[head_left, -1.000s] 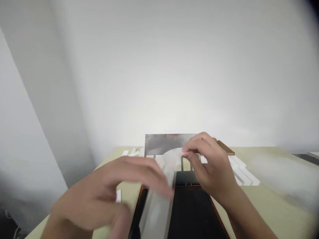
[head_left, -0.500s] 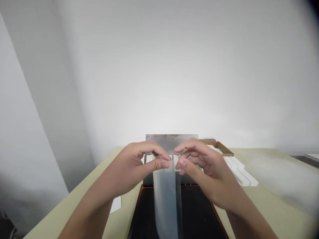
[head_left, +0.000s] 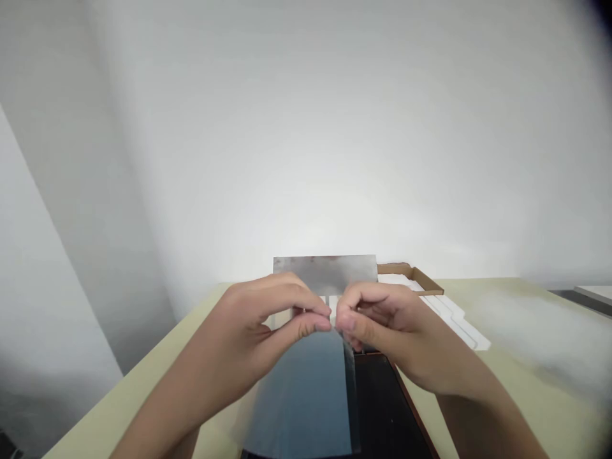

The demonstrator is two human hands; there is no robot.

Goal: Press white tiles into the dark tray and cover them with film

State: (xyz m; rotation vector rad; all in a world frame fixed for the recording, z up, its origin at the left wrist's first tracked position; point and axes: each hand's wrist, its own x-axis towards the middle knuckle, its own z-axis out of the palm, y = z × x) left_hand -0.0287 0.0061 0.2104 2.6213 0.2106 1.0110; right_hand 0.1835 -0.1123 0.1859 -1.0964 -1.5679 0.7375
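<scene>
Nothing readable here, folks

Had a good look: the metal plate [head_left: 325,274] only has a few reddish smudges near its top edge, no letters or numbers. The film [head_left: 301,401] is blank as far as I can see, and so is the cardboard [head_left: 406,268]. Same goes for the white pieces [head_left: 444,312] on the surface [head_left: 521,357]. The black mat [head_left: 387,408] shows no print or logo I can make out either.

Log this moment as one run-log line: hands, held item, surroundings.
left hand: pinching clear plastic sheet | right hand: pinching same sheet | below: black panel | ahead: metal plate
</scene>
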